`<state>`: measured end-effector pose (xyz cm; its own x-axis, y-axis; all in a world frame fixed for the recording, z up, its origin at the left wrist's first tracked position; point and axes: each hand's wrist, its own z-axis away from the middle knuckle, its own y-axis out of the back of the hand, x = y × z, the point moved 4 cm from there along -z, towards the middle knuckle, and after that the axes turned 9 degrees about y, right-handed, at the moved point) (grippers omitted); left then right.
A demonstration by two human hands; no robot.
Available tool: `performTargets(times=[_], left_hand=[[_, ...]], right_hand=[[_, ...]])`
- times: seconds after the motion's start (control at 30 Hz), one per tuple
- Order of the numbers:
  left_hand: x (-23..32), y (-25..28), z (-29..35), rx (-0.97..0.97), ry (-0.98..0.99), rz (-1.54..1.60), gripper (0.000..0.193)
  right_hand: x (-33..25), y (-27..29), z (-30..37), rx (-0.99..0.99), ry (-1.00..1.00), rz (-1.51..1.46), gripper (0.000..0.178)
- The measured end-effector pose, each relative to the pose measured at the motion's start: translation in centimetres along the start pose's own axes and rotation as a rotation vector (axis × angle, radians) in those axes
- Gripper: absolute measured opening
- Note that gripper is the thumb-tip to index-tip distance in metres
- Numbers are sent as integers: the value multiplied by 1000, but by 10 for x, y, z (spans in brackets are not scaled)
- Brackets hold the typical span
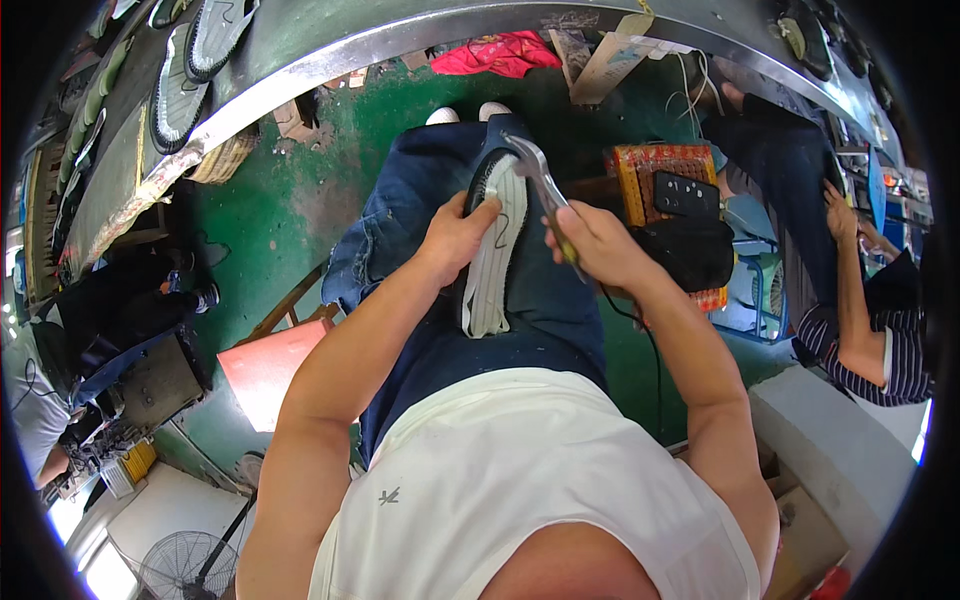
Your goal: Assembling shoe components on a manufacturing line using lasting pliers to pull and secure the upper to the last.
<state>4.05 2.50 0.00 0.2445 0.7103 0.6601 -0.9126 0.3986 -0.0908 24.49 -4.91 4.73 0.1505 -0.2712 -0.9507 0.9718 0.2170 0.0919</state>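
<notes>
A shoe (490,285) lies bottom up along my lap, with a pale ridged underside, a dark line on it and a black edge. My left hand (460,235) grips its left edge, with the thumb over the underside. In my right hand (600,243) is a pair of lasting pincers (543,180) with a curved silver head and a yellowish grip. Its head is over the toe end of the shoe; I cannot tell if it touches.
A metal-edged bench (330,55) curves across the front, with several similar shoes (180,95) on it. At right, a beaded seat (640,160) holds a black phone (686,194) and a black bag (685,252). People sit either side. A pink stool (262,362) stands left.
</notes>
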Motion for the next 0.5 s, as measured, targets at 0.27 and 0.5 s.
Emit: performTargets(times=[0.27, 0.5], left_hand=[[11, -4, 10, -85, 53, -142, 49], [14, 13, 9, -306, 184, -30, 49]], right_hand=[[-20, -6, -22, -91, 149, 599, 50], [-1, 8, 29, -218, -180, 327, 33]])
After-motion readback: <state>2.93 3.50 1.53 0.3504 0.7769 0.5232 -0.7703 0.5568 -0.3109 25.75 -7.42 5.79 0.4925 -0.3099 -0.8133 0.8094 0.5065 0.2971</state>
